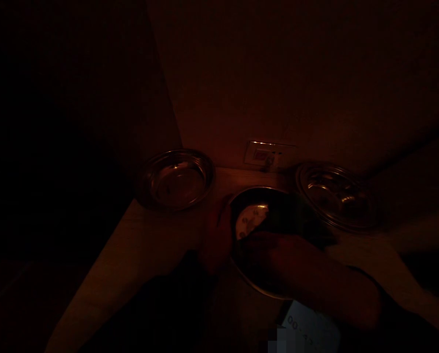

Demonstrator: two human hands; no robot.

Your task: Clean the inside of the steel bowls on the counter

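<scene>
The scene is very dark. A steel bowl point(278, 201) sits in the middle of a pale counter point(138, 245). My left hand point(216, 240) wraps round its left rim. My right hand point(274, 250) reaches into the bowl from the lower right, with the forearm lying over the near rim. A pale, speckled piece point(251, 219) lies inside the bowl just beyond the right hand's fingers. Whether the fingers touch it is lost in the dark.
A shallow steel dish point(177, 179) stands at the back left near the counter's left edge. Another steel dish point(337, 196) stands at the back right. A wall socket point(265, 154) sits behind the bowl. A white label point(309, 326) shows at the bottom.
</scene>
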